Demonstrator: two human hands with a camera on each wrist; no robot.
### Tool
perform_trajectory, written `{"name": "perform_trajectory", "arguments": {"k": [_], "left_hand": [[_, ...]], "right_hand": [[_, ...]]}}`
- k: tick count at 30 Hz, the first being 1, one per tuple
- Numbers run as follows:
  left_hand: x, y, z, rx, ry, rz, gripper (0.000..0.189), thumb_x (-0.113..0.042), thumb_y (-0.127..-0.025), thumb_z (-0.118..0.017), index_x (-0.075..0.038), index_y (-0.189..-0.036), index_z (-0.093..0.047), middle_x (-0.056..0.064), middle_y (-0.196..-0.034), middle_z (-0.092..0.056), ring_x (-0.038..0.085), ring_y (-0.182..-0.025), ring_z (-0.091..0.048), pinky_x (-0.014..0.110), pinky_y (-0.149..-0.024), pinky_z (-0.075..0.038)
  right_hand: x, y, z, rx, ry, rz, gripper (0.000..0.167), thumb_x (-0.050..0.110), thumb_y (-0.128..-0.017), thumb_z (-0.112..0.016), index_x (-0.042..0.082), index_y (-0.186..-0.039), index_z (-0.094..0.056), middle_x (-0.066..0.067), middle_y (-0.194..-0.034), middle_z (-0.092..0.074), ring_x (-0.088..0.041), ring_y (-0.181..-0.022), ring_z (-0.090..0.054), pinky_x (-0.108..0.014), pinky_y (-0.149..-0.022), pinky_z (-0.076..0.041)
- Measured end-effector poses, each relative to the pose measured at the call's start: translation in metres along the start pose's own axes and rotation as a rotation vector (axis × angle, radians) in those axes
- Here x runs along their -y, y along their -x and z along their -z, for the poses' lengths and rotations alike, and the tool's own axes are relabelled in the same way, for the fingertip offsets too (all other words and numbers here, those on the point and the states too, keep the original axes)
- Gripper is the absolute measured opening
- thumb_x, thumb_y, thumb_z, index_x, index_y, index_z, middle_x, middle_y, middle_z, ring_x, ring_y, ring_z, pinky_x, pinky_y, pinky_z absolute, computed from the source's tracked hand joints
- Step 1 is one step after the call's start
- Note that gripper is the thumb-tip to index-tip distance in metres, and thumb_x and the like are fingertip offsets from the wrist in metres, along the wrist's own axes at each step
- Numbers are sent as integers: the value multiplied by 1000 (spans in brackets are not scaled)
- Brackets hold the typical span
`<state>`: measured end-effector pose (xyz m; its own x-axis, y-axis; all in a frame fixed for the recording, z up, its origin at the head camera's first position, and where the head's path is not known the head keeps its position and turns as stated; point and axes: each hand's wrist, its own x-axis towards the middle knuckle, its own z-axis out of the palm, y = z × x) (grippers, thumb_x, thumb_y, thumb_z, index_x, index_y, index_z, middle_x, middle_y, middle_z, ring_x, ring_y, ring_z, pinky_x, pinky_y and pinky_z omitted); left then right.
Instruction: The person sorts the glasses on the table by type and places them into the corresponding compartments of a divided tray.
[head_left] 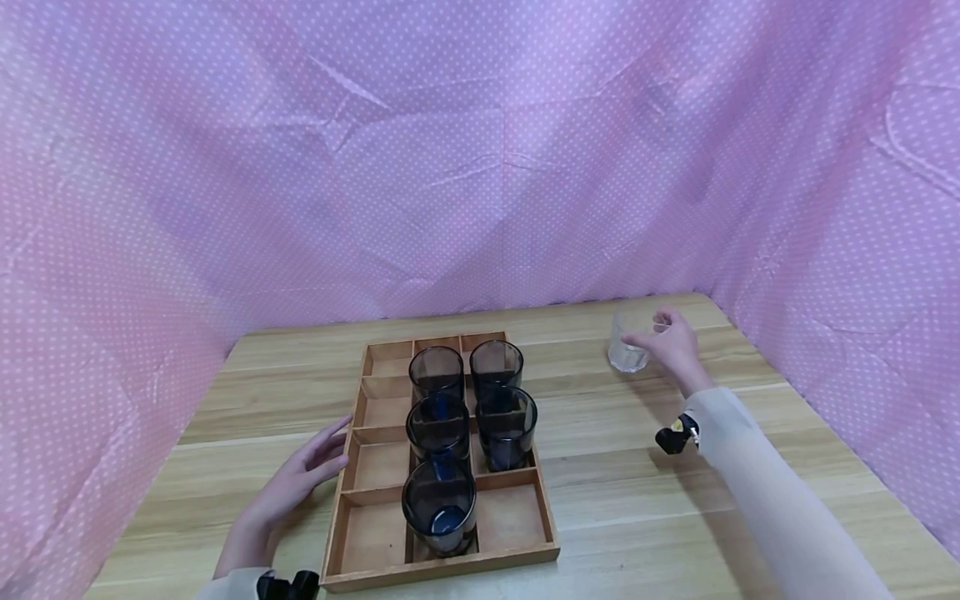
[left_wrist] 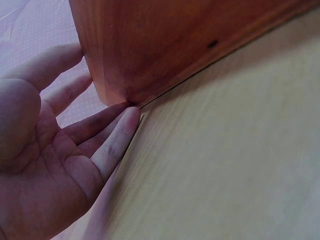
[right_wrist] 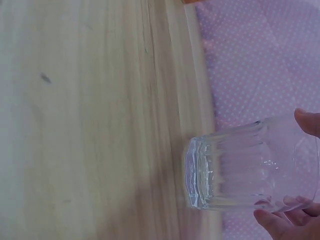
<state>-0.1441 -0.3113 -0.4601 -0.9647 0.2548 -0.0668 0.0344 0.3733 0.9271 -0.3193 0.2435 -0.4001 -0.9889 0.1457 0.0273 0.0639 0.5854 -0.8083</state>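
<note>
At the table's far right, my right hand (head_left: 672, 348) grips a clear drinking glass (head_left: 624, 348) near its rim. In the right wrist view, the thumb and fingers lie on opposite sides of the glass (right_wrist: 240, 167); whether its base touches the table, I cannot tell. My left hand (head_left: 300, 475) touches the left side of a divided wooden tray (head_left: 441, 573) with extended fingers. The left wrist view has those fingertips (left_wrist: 131, 117) against the tray's lower edge (left_wrist: 150, 55). Several dark tinted glasses stand upright in the tray, such as the nearest one (head_left: 440, 508).
The dark glasses fill the tray's middle column and part of its right one; left compartments (head_left: 372, 533) and the near right compartment (head_left: 512, 517) show bare bottoms. A pink dotted cloth (head_left: 480, 167) hangs around the back and sides of the wooden table (head_left: 600, 500).
</note>
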Motion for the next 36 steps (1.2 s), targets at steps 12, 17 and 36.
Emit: {"name": "perform_trajectory", "arguments": {"k": [12, 17, 36], "left_hand": [[0, 3, -3, -9, -11, -17, 62, -18, -100, -53, -11, -154, -24, 31, -150, -34, -17, -114, -45, 9, -93, -38], [-1, 5, -5, -11, -12, -8, 62, -19, -100, -53, -12, -154, -24, 31, -150, -33, -17, -114, -44, 9, -93, -38], [-2, 5, -5, -2, 9, -20, 62, -17, -100, -52, -9, -154, -22, 33, -150, -31, -17, -114, -44, 9, -93, -38]], "right_hand": [[16, 35, 7, 63, -26, 97, 93, 28, -77, -82, -4, -147, -30, -28, -145, -43, -43, -134, -40, -54, -110, -35], [20, 53, 7, 103, -13, 146, 94, 31, -76, -83, -3, -147, -32, -27, -143, -46, -43, -133, -41, -56, -107, -36], [33, 115, -6, 259, -57, 306, 84, 18, -71, -86, -2, -139, -43, -25, -137, -54, -43, -125, -51, -50, -95, -50]]}}
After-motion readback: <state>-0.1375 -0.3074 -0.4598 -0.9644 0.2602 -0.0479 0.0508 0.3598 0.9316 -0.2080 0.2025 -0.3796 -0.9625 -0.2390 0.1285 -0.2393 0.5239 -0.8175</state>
